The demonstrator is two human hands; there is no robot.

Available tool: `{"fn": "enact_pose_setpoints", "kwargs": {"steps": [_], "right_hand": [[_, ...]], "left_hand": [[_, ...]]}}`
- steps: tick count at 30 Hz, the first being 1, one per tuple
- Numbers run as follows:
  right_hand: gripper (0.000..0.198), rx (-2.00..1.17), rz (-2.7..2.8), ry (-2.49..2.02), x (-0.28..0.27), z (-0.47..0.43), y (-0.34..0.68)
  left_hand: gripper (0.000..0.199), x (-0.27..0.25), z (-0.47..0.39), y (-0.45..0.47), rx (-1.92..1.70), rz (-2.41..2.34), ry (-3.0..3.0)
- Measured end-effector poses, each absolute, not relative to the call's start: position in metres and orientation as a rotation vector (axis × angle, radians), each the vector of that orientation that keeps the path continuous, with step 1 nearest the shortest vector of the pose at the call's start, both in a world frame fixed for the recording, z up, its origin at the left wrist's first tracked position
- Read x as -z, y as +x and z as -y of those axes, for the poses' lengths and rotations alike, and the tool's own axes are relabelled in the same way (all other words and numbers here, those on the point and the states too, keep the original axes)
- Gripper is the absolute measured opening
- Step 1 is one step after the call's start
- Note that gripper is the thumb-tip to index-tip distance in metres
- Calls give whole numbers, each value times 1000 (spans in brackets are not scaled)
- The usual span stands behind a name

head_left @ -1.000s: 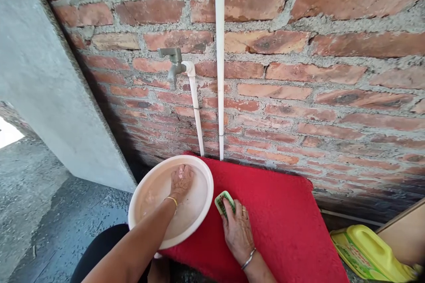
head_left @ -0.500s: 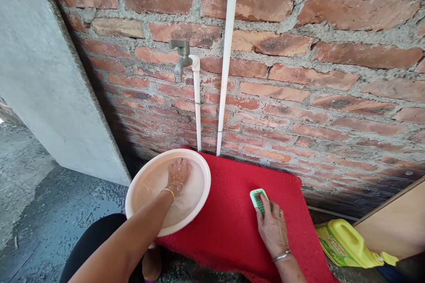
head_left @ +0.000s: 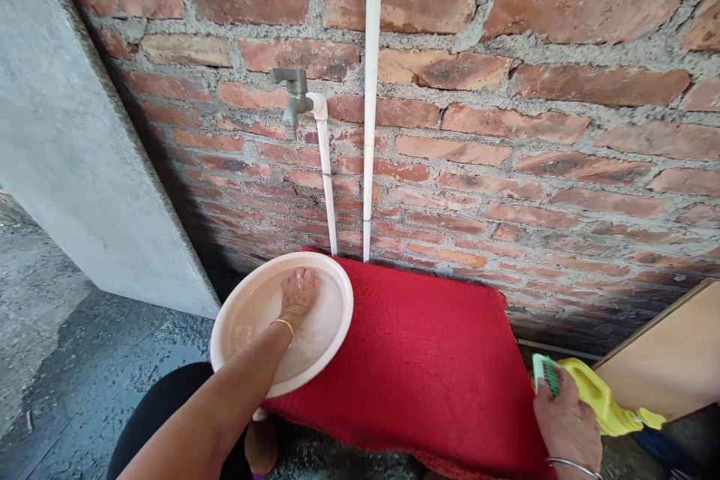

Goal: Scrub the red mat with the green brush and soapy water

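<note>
A pale pink basin [head_left: 223,321] with cloudy water stands at the left end of a red cloth [head_left: 416,360]. Inside it, my left hand [head_left: 298,294] dips its fingers into the water, slightly apart and partly hidden, with nothing visible in them. My right hand [head_left: 567,420] grips a scrub brush [head_left: 547,373] with a light green-white back and green bristles. It is beyond the cloth's right edge, raised on its side, in front of a yellow jug [head_left: 593,394].
A tap [head_left: 292,97] juts from the brick wall [head_left: 472,187] above the basin, beside a tall white pipe [head_left: 371,90]. A grey slab [head_left: 106,165] leans at the left over wet floor [head_left: 129,352]. At the right is a tan board [head_left: 669,360].
My right hand has carried the scrub brush from above the red cloth rightward past its edge, turning it. My left hand stays in the basin. The view has shifted slightly right.
</note>
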State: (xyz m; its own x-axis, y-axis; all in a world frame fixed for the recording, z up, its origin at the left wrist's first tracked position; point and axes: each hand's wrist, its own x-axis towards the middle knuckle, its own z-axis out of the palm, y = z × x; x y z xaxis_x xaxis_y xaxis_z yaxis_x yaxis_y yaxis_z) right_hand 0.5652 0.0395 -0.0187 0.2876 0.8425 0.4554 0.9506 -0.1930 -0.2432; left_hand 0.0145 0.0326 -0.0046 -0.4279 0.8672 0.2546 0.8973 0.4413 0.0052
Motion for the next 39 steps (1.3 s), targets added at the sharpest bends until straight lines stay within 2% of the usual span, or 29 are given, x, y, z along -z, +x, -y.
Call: {"fn": "enact_pose_setpoints", "kwargs": {"steps": [7, 11, 14, 20, 30, 39], "right_hand": [[64, 38, 1728, -1720, 4, -38, 494], [50, -197, 1989, -1449, 7, -7, 422], [46, -241, 2165, -1326, 16, 23, 381], [61, -97, 2351, -1255, 39, 51, 353], [45, 123, 2239, -1494, 34, 25, 402], [50, 424, 2043, -1814, 15, 0, 490]], "left_hand": [[29, 5, -31, 15, 163, 2457, -1510], [31, 7, -31, 13, 167, 2452, -1524], [32, 8, -31, 11, 169, 2450, -1539], [29, 9, -32, 10, 181, 2475, -1534], [31, 9, -31, 11, 196, 2449, -1531], [31, 6, -32, 11, 217, 2480, -1541]]}}
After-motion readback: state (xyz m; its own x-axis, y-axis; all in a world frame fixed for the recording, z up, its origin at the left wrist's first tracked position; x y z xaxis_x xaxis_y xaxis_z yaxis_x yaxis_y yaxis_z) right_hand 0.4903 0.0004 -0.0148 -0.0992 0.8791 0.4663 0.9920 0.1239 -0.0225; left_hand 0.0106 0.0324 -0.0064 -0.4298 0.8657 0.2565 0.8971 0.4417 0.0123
